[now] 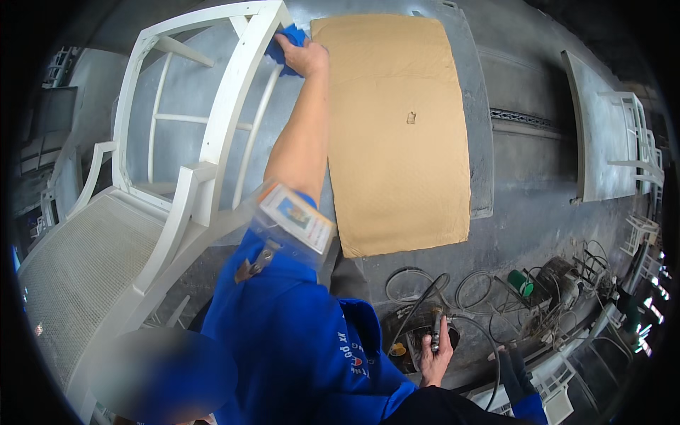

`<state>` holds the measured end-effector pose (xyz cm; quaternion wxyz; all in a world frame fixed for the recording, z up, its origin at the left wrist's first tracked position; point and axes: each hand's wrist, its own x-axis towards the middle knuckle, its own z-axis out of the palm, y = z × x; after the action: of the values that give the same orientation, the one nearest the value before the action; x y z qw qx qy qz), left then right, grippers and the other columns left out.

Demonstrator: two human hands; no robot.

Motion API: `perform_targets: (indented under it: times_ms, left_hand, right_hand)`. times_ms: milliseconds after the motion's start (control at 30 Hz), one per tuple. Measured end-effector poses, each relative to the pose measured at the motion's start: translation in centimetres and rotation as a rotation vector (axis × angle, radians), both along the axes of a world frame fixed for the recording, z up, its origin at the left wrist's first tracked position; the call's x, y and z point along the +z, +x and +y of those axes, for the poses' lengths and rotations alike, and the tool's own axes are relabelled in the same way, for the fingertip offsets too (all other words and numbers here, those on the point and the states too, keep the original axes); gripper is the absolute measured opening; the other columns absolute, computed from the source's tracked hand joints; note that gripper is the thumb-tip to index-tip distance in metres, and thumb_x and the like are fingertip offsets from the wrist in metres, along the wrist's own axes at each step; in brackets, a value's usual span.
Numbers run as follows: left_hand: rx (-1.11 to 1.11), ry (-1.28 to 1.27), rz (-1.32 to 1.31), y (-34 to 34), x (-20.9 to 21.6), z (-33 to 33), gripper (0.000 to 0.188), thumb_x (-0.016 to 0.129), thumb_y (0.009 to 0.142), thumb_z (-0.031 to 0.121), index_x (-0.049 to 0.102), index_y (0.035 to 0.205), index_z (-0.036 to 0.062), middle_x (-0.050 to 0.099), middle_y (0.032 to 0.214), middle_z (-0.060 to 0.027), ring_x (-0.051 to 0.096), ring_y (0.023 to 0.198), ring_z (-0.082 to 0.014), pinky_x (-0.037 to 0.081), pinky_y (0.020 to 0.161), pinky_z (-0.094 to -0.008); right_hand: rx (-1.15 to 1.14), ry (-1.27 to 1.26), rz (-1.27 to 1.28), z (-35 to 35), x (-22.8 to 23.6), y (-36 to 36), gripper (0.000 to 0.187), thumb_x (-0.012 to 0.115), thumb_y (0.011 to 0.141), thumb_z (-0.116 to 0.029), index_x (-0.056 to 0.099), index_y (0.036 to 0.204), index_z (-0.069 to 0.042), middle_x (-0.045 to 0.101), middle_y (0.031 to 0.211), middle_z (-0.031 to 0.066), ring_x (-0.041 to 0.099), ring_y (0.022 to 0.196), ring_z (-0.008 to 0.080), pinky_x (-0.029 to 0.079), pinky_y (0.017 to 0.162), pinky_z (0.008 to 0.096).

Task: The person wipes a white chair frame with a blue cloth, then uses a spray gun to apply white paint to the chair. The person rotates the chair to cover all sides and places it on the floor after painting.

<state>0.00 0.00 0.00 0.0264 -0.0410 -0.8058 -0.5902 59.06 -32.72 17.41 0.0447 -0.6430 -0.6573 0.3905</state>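
Observation:
A white wooden armchair [212, 134] with a woven seat lies tilted at the left. My left arm, in a short blue sleeve, stretches up to its frame. My left hand [309, 58] is closed on a blue cloth [292, 35] and presses it against the chair's top corner. A clear badge holder [296, 218] hangs over that arm. Low at the right of my body, my right hand [437, 360] grips a metal spray gun [435, 334], thumb and one finger showing. Something dark covers the forearm below that wrist.
A brown cardboard sheet [397, 163] lies on the grey worktable [482, 170] beside the chair. Looped hoses [482, 290], a green cup [520, 282] and a dark pot [556, 276] are on the floor at the lower right. Another platform [602, 134] bears white furniture. A blurred patch hides the lower left.

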Motion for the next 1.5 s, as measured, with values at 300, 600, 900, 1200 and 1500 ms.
perform_targets:
  times_ms: [300,600,900,1200,1500]
  left_hand:
    - [-0.107,-0.035,-0.025,2.3,3.5,-2.8,0.041,0.066,0.090,0.002,0.056,0.130,-0.0048,0.070,0.114,-0.0219,0.070,0.098,-0.0347,0.055,0.090,-0.0426]
    - [0.244,0.972,0.167,-5.9,18.9,-7.2,0.043,0.064,0.096,0.007,0.043,0.131,-0.0059,0.061,0.117,-0.0185,0.065,0.103,-0.0299,0.055,0.090,-0.0417]
    - [0.021,-0.079,-0.292,-17.5,10.1,-3.3,0.059,0.076,0.089,0.022,0.053,0.134,-0.0066,0.057,0.138,-0.0299,0.060,0.121,-0.0482,0.049,0.107,-0.0476]
    - [-0.013,-0.254,0.004,-19.4,12.9,-6.1,0.033,0.061,0.094,0.002,0.056,0.123,-0.0115,0.055,0.127,-0.0409,0.065,0.113,-0.0477,0.053,0.100,-0.0479]
    - [-0.701,-0.784,0.702,-26.6,10.0,-9.7,0.048,0.060,0.081,0.003,0.067,0.128,0.0075,0.064,0.134,-0.0203,0.057,0.129,-0.0382,0.042,0.114,-0.0464]
  right_hand:
    - [0.144,0.023,0.007,2.0,-0.6,0.8,0.072,0.061,0.100,-0.053,0.047,0.153,-0.007,0.068,0.113,0.0257,0.068,0.101,0.0433,0.052,0.086,0.0458]
    - [0.097,-0.027,0.028,3.5,0.4,0.1,0.074,0.061,0.100,-0.056,0.048,0.153,-0.007,0.069,0.112,0.0225,0.066,0.090,0.0333,0.051,0.078,0.0420]
    - [0.213,0.126,0.112,4.2,1.0,-6.2,0.073,0.060,0.100,-0.055,0.048,0.153,-0.006,0.069,0.112,0.0250,0.066,0.091,0.0390,0.051,0.080,0.0455]
    - [0.021,-0.084,-0.042,2.4,2.5,-11.0,0.077,0.060,0.099,-0.057,0.048,0.152,-0.002,0.066,0.128,0.0287,0.065,0.117,0.0428,0.050,0.097,0.0453]
    - [0.045,-0.066,-0.027,4.8,4.0,-15.0,0.081,0.058,0.099,-0.061,0.048,0.151,-0.001,0.068,0.119,0.0260,0.067,0.107,0.0401,0.051,0.091,0.0451]
